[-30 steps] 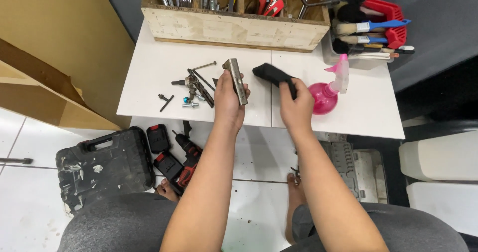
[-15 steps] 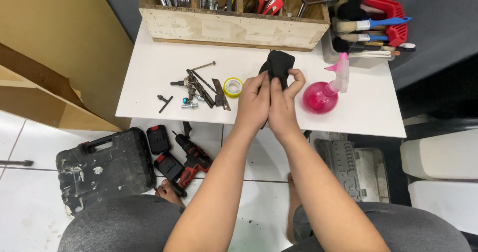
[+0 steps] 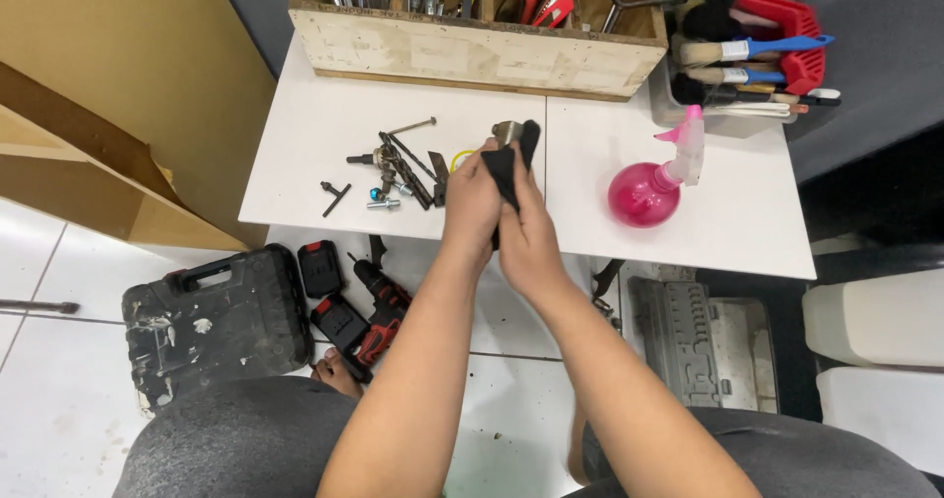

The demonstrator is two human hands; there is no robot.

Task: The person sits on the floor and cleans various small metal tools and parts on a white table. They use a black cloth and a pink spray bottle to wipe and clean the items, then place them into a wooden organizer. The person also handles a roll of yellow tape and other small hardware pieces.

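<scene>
Both hands together over near edge of white tabletop [image 3: 315, 134], approx. centre. Left hand [image 3: 472, 208] clenched round dull grey metal tube [image 3: 506, 130]; only tube's top end shows above fingers. Right hand [image 3: 526, 237] pressed against left, fingers grasping black cloth [image 3: 509, 164] wrapped over tube.

Just left of hands: scatter of dark drill bits, bolts & small chuck key [image 3: 393, 169], close to hands w/ little gap. Yellow tape roll [image 3: 458, 160] partly hidden behind left hand.

Right: pink round spray bottle [image 3: 644, 191], apart from hands, bare tabletop between. Far edge: worn wooden toolbox [image 3: 472, 51].

Floor below near edge: red-black cordless drill [image 3: 379, 316], black plastic case [image 3: 211, 321].
</scene>
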